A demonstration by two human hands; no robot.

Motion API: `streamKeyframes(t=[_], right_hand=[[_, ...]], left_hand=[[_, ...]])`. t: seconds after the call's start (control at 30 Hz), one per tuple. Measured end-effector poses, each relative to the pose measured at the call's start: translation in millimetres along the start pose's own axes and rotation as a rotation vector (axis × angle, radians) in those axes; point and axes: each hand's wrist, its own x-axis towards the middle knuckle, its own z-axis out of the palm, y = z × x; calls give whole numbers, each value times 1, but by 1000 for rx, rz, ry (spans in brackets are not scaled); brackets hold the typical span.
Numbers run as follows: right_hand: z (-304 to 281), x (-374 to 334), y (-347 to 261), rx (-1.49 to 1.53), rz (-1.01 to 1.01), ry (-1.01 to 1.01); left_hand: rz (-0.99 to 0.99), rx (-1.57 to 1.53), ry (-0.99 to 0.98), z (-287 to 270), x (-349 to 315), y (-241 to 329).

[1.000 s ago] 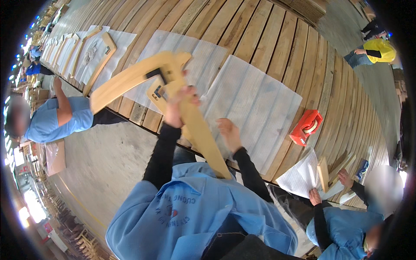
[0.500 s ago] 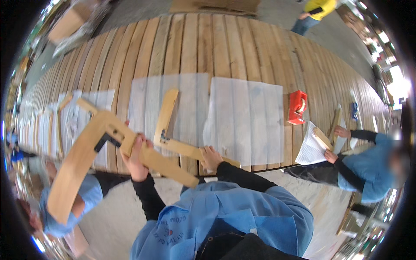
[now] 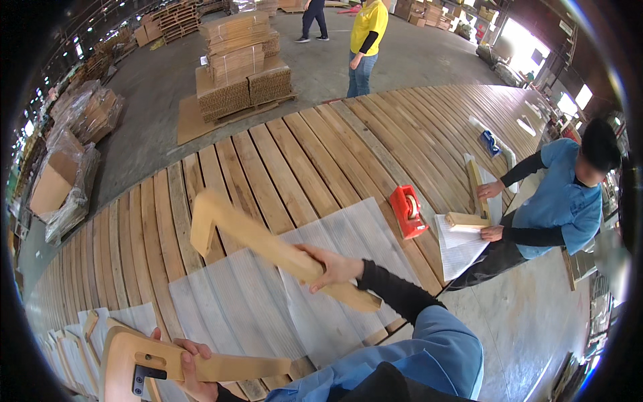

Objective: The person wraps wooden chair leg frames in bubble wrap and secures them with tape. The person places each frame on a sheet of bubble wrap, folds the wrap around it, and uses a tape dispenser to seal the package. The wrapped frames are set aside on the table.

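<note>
My left hand [image 3: 193, 374] is closed around an angled wooden frame piece [image 3: 244, 368] low in the picture. A black metal bracket [image 3: 144, 377] sits at its inner corner, beside a slot in the wood. In my right hand [image 3: 337, 266] is a second angled wooden piece [image 3: 258, 241], raised over the table and slightly blurred; its bent end points to the far left. Beneath it lie two thin white foam sheets [image 3: 194, 291], and neither wooden piece rests on them.
A red tape dispenser [image 3: 408, 213] stands on the slatted wooden table [image 3: 281, 151]. To the right, a co-worker [image 3: 559, 194] handles wood on a foam sheet [image 3: 462, 258]. More wooden pieces lie at lower left [image 3: 84, 342]. Cardboard stacks [image 3: 234, 94] and a person in yellow [image 3: 367, 33] are beyond.
My right hand has lifted its wooden piece off the foam sheet. My left hand keeps hold of the bracketed piece. The view has swung, bringing more of the far floor into sight.
</note>
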Motion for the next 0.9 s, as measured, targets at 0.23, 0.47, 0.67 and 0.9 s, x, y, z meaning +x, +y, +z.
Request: streamKeyframes(t=[0.23,0.47,0.67,0.9], right_hand=[[-175,109,74,562,300,32],[-253,138,142,552,430,100],[-283,149,190,523,565,85],[-341,186,223,-599,818,8]], left_hand=[[-64,121,49,28,36,-59],[-175,427,99,31,68,-116],[-238,536,-18,28,86,-147],[-340,379,-13,12,87,-172]])
